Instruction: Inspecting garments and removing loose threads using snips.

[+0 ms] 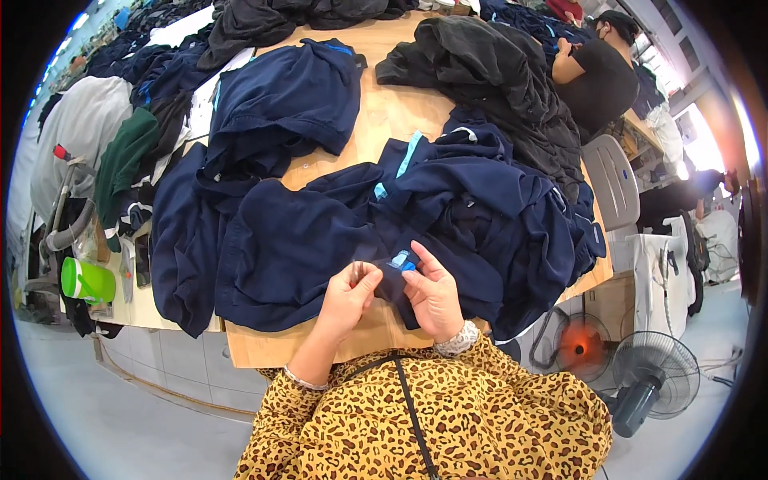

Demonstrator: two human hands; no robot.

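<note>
My left hand point(350, 298) is closed in a pinch above the navy garment point(296, 240); what sits between its fingertips is too small to make out. Just to its right, my right hand point(434, 296) grips a small blue and white label point(404, 262) between thumb and fingers, with the index finger raised. Dark cloth lies under and between both hands, close to the table's front edge. A rumpled heap of navy garments point(488, 200) spreads to the right, with a light blue strip point(410, 164) showing on it.
Folded navy clothes point(284, 104) and a black garment pile point(488, 72) lie farther back on the wooden table point(400, 100). A green bucket point(88, 280) is at the left. Fans point(656, 374), a grey chair point(612, 180) and a person in black point(596, 80) are at the right.
</note>
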